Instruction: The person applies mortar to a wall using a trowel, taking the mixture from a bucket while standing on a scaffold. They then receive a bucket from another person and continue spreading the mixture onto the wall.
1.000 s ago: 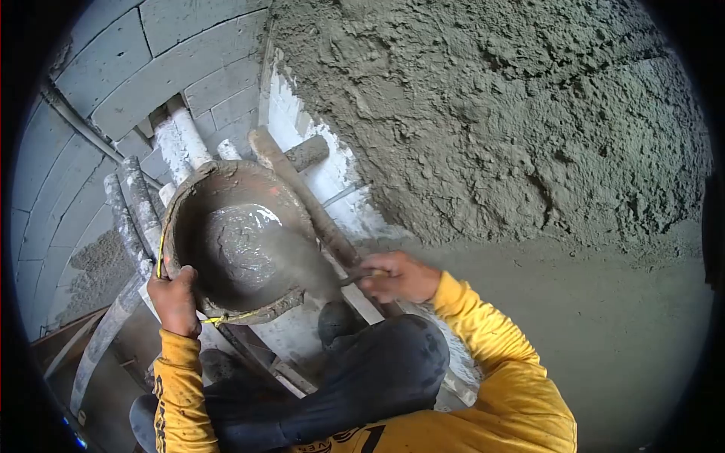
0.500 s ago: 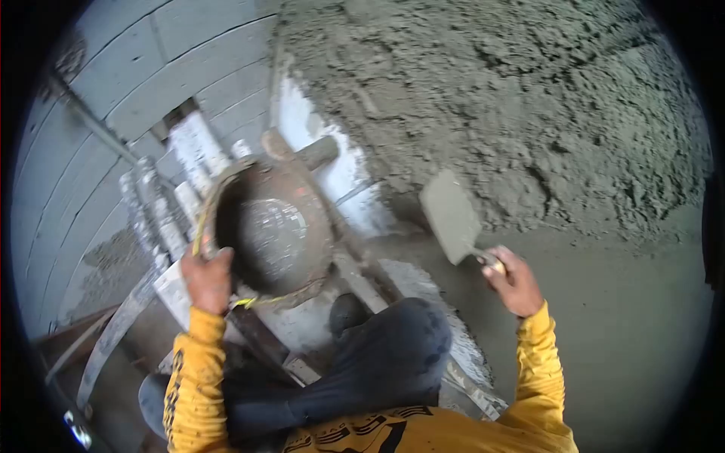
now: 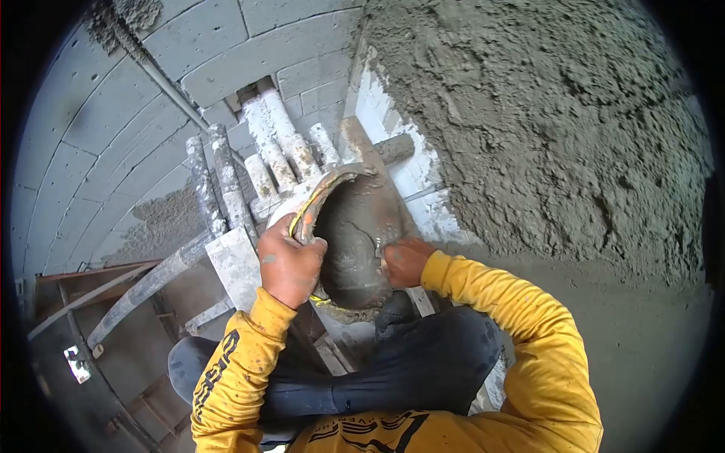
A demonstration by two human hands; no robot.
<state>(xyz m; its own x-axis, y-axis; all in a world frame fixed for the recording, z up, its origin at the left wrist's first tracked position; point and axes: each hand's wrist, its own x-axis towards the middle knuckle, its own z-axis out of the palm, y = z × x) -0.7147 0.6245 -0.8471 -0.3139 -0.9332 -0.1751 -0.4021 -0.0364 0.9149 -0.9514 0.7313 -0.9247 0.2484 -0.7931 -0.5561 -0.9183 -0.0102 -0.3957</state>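
My left hand is closed around the left rim of a round mortar bucket, whose edge has a yellow strip on it. Wet grey mortar lies in the bottom. My right hand reaches over the right side of the bucket, its fingers wrapped round the handle of a trowel. The blade is down inside the bucket and hard to tell apart from the mortar. The bucket rests on boards in front of my bent knee.
Rough fresh plaster covers the wall at right, with a smoother grey band below. A block wall stands at left. White-splashed pipes and a wooden plank are beside the bucket. Scaffold bars cross the lower left.
My right hand has brought the trowel from beside the plaster wall leftward into the bucket. My left hand stays on the rim. The view has shifted, so the bucket appears further right.
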